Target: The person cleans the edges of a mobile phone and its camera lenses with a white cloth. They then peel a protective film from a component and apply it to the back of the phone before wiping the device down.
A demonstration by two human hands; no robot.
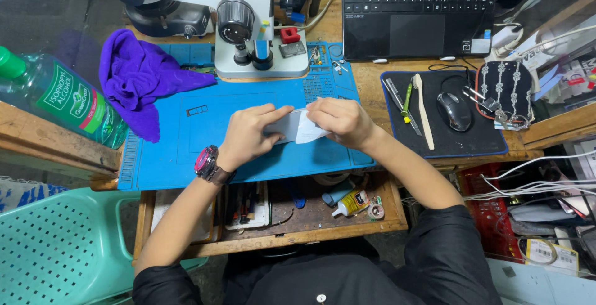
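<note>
Both hands meet over the middle of a blue silicone work mat [186, 156]. The left hand [248, 134], a red-faced wristwatch [206, 161] on its wrist, has its fingers curled closed around the left end of a thin, flat, pale grey rectangular device [287, 126], thumb on top, apparently to pin it steady just above the mat. The right hand [343, 122] is closed too, its fingertips pinching a small white wipe or sheet [312, 132] pressed flat against the device's right end; whether it is cloth or paper cannot be told. The device sits between the two hands, just in front of one white stereo microscope [248, 26] standing at the mat's far edge, close enough to slide under its lens. One crumpled purple cloth [139, 78] lies on the mat's left side, within easy reach. One clear plastic bottle with a green cap [53, 97] lies tilted on a wooden ledge further left. Beyond the mat one black laptop [419, 10] sits open. To the right, one black mouse pad [444, 137] carries one dark computer mouse [454, 111] and about three slim hand tools [410, 103] laid side by side. Below the hands an open wooden drawer [279, 218] holds small clutter, including one little glue bottle [351, 202]. One teal perforated plastic chair [62, 249] stands lower left.
</note>
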